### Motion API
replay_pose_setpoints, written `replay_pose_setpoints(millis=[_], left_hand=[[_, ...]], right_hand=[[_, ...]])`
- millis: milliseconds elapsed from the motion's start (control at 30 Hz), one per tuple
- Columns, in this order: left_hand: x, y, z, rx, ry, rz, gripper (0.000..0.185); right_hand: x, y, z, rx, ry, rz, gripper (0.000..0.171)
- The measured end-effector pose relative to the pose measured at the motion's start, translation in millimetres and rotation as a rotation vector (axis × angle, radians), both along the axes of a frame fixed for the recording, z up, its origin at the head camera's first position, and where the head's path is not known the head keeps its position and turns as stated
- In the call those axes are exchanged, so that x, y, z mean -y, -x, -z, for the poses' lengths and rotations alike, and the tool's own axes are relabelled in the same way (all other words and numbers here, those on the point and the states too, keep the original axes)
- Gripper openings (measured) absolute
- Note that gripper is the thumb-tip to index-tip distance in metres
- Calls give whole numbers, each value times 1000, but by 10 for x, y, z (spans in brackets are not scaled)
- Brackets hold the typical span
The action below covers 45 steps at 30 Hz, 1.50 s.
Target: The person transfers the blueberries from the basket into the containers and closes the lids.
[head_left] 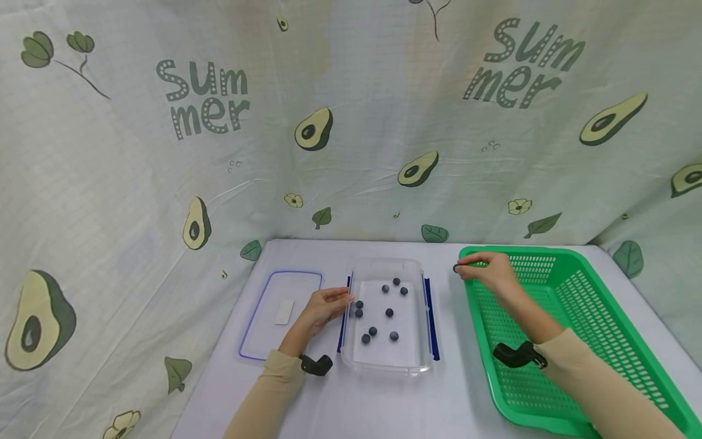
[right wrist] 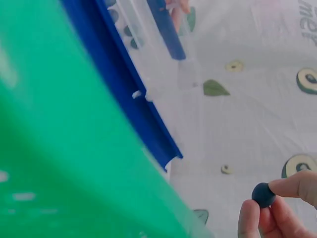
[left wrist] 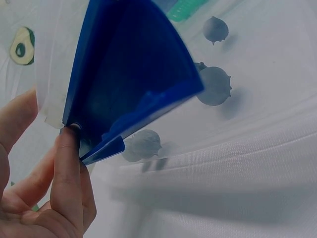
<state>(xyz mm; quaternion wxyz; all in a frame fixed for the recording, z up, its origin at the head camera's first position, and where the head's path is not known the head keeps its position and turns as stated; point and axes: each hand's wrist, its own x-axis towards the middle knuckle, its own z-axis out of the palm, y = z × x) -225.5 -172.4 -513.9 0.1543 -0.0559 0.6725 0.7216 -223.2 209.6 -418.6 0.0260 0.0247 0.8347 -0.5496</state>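
A clear plastic box with blue side clips stands mid-table and holds several dark blueberries. My left hand rests with straight fingers against the box's left blue clip; a fingertip touches the clip's lower edge. My right hand hovers over the far left corner of the green basket and pinches one blueberry between thumb and fingers, right of the box.
The box's clear lid with a blue rim lies flat left of the box. An avocado-print cloth hangs round the back and sides. The white table runs to the near edge.
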Motion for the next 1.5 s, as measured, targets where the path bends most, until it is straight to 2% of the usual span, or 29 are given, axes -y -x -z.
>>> replay_pose_setpoints(millis=[333, 567, 1033, 1500], left_hand=[[10, -18, 16, 11, 0, -4, 51], [9, -15, 12, 6, -4, -7, 49], [18, 11, 15, 15, 0, -3, 50], [10, 2, -3, 4, 21, -3, 48]], right_hand=[[237, -51, -50, -1, 47, -68, 33], [396, -57, -22, 9, 81, -121, 30], [711, -36, 94, 27, 49, -233, 20], [877, -70, 192, 50, -27, -238, 15]])
